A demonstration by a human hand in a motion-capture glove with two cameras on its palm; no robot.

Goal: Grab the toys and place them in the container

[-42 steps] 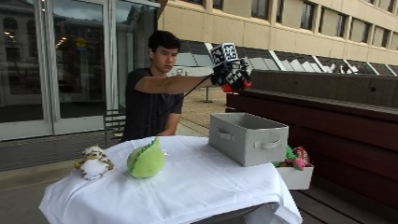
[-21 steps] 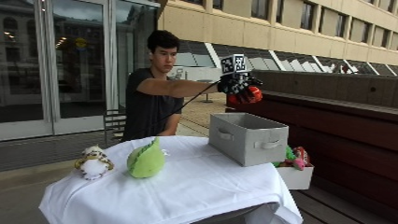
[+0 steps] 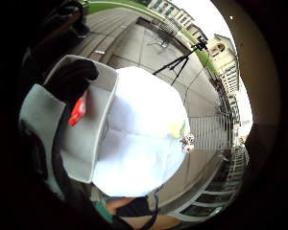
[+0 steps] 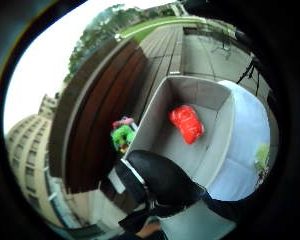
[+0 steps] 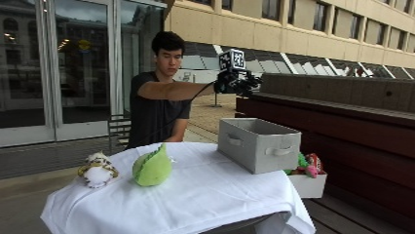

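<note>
My gloved right hand (image 5: 236,82) hangs high above the grey fabric container (image 5: 259,146) at the table's right end, fingers loosely spread and holding nothing. A red toy (image 4: 186,122) shows inside the container (image 4: 200,92); whether it lies on the bottom or is falling I cannot tell. The little finger side view shows the red toy (image 3: 78,111) beside a gloved finger (image 3: 72,79). A green leaf-shaped plush (image 5: 152,168) and a small owl plush (image 5: 97,170) sit at the left of the white-clothed table (image 5: 207,200).
A low white bin (image 5: 308,185) holding green and pink toys (image 5: 305,163) stands on the bench beside the table, behind the container. A dark wooden wall (image 5: 337,107) runs along the right. A tripod (image 3: 182,60) stands on the paving beyond the table.
My hand has moved right, over the container, and let go of the red toy it held. The toy now shows inside the container.
</note>
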